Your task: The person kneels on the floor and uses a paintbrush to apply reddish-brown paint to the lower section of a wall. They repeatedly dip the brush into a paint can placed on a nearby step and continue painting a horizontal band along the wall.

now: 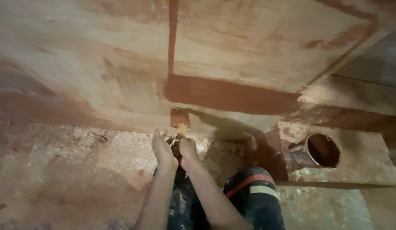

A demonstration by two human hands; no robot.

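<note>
A paintbrush [179, 119] with bristles loaded in red-brown paint points up against the lower edge of a large rusty metal wall [100, 64]. Both of my hands meet on its handle: my left hand [162, 150] on the left side, my right hand [187, 150] on the right. Just above the brush runs a freshly painted red-brown horizontal band [228, 96], with a thin vertical painted stripe [173, 34] rising from it. My knee in dark paint-spattered trousers with an orange and pale band [253, 187] shows below.
A round tin of red-brown paint [321, 150] sits on a raised rusty ledge [368, 162] at the right. The floor [70, 179] is rough, rusty and flaking. A second painted line [355, 38] runs diagonally at the upper right.
</note>
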